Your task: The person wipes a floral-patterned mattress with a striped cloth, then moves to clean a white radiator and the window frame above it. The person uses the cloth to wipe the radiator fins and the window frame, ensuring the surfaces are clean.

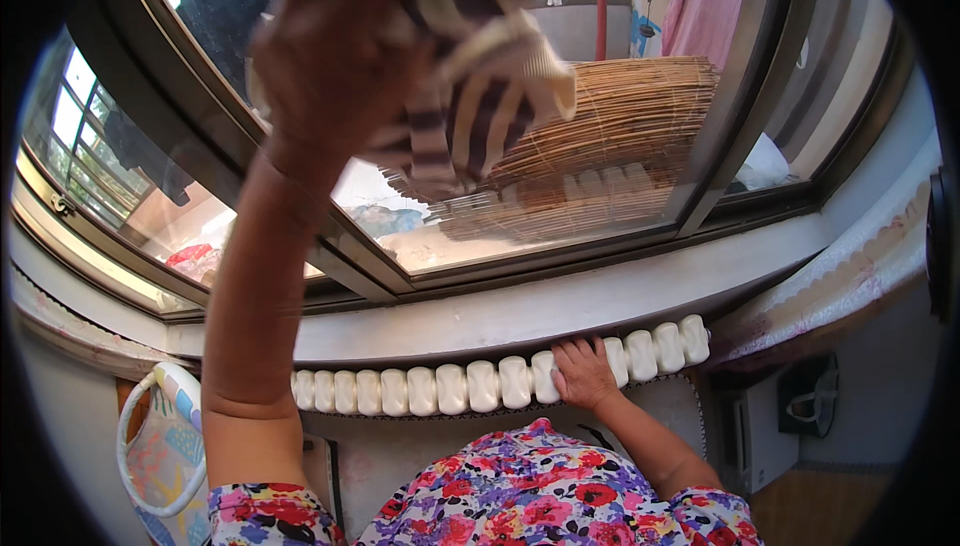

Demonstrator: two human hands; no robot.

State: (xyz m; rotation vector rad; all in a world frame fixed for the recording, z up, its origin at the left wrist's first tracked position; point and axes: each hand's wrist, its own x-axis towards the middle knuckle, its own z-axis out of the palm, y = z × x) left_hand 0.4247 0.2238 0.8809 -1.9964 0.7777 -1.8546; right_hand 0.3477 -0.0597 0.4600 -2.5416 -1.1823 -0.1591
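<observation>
Here, a striped cloth [490, 121] is held high before a window [745, 96], bunched in the closed grip of a blurred left hand [335, 61]; whether the glass is touched cannot be told. Lower down, a right hand [585, 371] is laid over the top of a white radiator [450, 389], its grip loose and its fingers slightly spread. Between window and radiator, a pale sill [520, 306] is seen. Behind the pane, a bamboo blind [610, 111] is shown near a hanging pink fabric [705, 6]. In the foreground, a floral shirt [530, 486] is worn.
</observation>
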